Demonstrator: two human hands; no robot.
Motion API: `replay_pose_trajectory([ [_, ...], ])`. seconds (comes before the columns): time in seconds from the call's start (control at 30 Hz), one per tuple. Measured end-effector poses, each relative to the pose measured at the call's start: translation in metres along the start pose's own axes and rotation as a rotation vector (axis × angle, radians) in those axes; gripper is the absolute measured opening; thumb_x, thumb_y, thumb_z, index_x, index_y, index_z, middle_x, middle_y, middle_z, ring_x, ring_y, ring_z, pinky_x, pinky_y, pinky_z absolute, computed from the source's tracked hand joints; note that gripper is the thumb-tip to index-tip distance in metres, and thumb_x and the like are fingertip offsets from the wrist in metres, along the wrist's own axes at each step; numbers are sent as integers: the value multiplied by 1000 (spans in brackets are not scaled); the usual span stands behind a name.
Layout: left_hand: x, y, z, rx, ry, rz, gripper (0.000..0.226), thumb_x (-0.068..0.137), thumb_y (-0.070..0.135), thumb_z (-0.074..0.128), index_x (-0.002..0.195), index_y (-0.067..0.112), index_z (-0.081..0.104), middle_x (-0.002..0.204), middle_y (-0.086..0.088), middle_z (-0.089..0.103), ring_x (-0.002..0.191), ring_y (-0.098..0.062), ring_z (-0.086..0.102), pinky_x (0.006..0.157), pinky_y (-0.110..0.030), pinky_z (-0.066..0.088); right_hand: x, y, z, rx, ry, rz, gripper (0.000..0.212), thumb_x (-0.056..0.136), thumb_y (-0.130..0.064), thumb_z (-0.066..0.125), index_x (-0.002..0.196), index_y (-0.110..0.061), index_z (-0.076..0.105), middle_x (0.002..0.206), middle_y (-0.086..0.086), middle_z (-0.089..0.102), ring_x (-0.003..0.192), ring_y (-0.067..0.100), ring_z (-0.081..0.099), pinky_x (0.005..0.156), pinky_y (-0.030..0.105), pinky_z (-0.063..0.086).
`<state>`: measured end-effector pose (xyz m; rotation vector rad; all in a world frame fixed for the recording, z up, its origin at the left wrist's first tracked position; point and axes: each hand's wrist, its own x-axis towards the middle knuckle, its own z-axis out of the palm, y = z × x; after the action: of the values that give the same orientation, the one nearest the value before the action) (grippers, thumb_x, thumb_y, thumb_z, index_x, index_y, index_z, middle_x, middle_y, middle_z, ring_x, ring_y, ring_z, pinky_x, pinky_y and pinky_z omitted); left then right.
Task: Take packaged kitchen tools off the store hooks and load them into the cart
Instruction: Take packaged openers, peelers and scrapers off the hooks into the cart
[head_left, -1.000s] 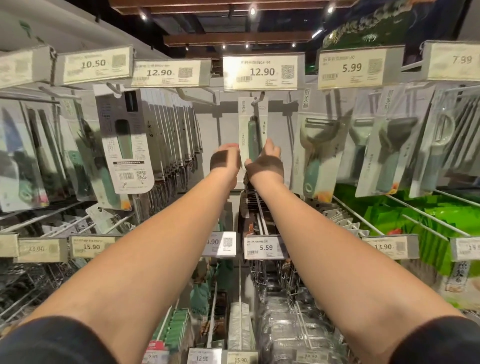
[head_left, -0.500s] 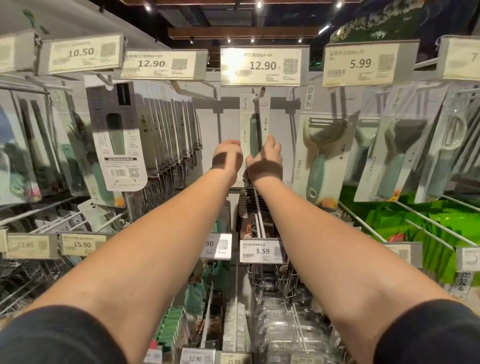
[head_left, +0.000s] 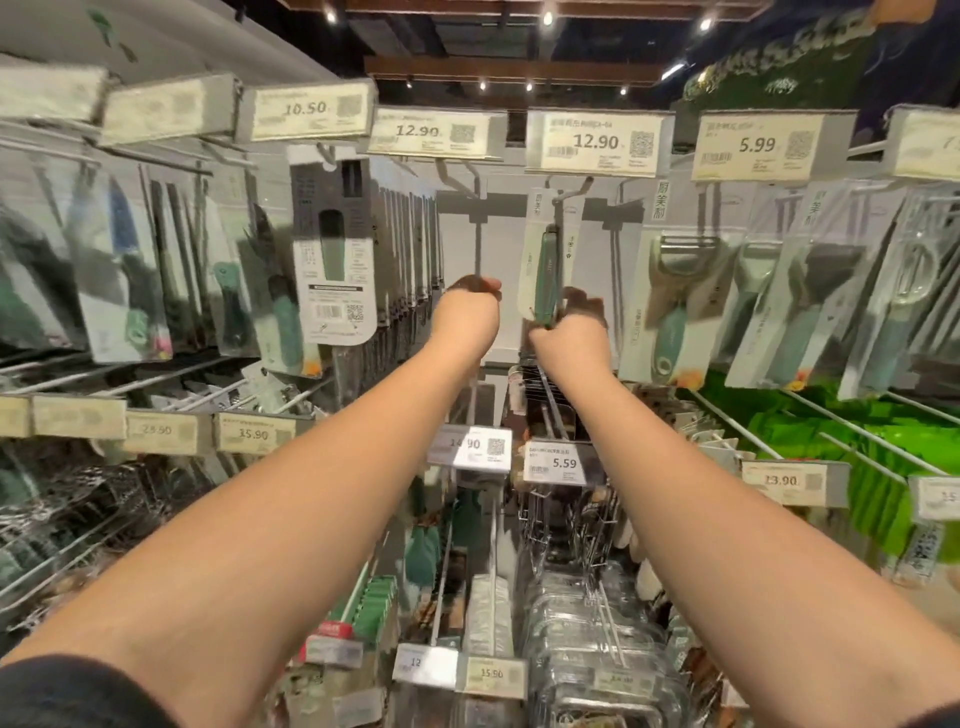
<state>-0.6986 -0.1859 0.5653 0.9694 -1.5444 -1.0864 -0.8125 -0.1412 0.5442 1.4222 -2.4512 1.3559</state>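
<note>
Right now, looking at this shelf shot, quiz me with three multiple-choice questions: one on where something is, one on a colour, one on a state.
1. Which price tag hangs above the package that the right hand grips?
A. 12.90
B. 5.99
C. 10.50

2. What colour is the tool handle in that narrow package?
A. red
B. green
C. yellow

3. Where is that package?
A. lying in a cart
B. fallen on the floor
C. still on its hook

Answers: 1 A, the 12.90 tag sits directly over that hook. 2 B, the handle shows green through the wrapping. 3 C, the package top still hangs from the hook while the left hand, curled, holds nothing visible.
</note>
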Motion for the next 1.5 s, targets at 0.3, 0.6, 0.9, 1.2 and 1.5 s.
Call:
replay_pose_trajectory([
  [0.3, -152, -20, -169, 109, -24, 136, 25, 79, 25, 57, 82, 46, 70, 99, 13, 72, 101, -16, 66, 98, -41, 51, -164, -54, -15, 1, -183, -249, 42, 95, -27, 57, 135, -15, 55, 134, 2, 56, 117, 19, 56, 93, 28, 41],
  [0.6, -315, -152, -377, 735, 143, -180, 18, 96, 20, 58, 112, 20, 67, 110, 1, 62, 103, -20, 60, 85, -28, 43, -347, -106, 123, -221, -713, -487, 46, 95, -28, 58, 138, -11, 56, 138, 12, 55, 127, 27, 52, 102, 34, 42],
  [0.9, -467, -280, -501, 941, 79, -719, 23, 100, 24, 50, 115, 12, 62, 107, -9, 62, 92, -27, 63, 73, -34, 49, -513, -132, 269, -312, -1219, -634, 49, 96, -37, 55, 139, -15, 54, 141, 14, 52, 130, 30, 49, 106, 38, 41],
  [1.2, -499, -374, -561, 856, 77, -1108, 26, 100, 25, 48, 120, 15, 61, 117, -8, 63, 94, -22, 61, 75, -30, 50, -589, -144, 395, -402, -1539, -646, 42, 96, -36, 52, 131, -13, 58, 131, 11, 58, 117, 29, 57, 96, 37, 48],
  [1.5, -462, -472, -629, 704, 101, -1312, 24, 101, 22, 45, 109, 7, 61, 105, -13, 67, 73, -20, 59, 50, -28, 38, -609, -128, 546, -478, -1664, -486, 43, 95, -22, 53, 137, -14, 55, 131, 11, 61, 106, 26, 62, 80, 30, 48],
])
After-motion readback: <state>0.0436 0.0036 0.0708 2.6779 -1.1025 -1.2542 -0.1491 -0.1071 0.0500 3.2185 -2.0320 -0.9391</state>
